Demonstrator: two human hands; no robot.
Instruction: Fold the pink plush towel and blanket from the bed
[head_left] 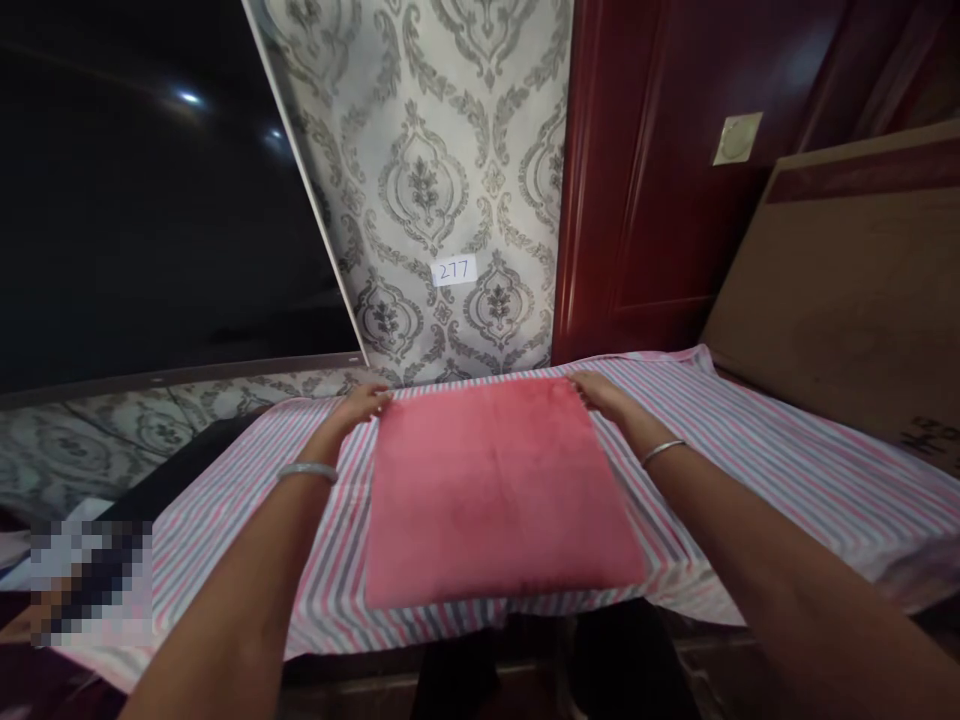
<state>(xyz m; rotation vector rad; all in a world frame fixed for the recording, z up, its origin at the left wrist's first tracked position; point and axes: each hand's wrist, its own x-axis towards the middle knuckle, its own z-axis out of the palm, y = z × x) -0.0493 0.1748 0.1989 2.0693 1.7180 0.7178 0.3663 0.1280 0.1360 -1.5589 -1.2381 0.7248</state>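
Note:
A pink cloth (pixel 495 490), rectangular and soft-looking with a faint crease down its middle, lies flat on a striped cover (pixel 750 440). My left hand (pixel 366 402) is at its far left corner, the fingers closed on the edge. At the far right corner, my right hand (pixel 596 392) has its fingers bent over the cloth's edge. Both arms reach forward along the sides of the cloth. The fingertips are partly hidden and small. Each wrist wears a bangle.
A large dark screen (pixel 165 200) stands at the left, above the table. Behind is a patterned wall with a paper label (pixel 454 270) reading 277. A red wooden panel (pixel 675 220) and a cardboard box (pixel 847 300) are at the right. The striped cover's near edge hangs down.

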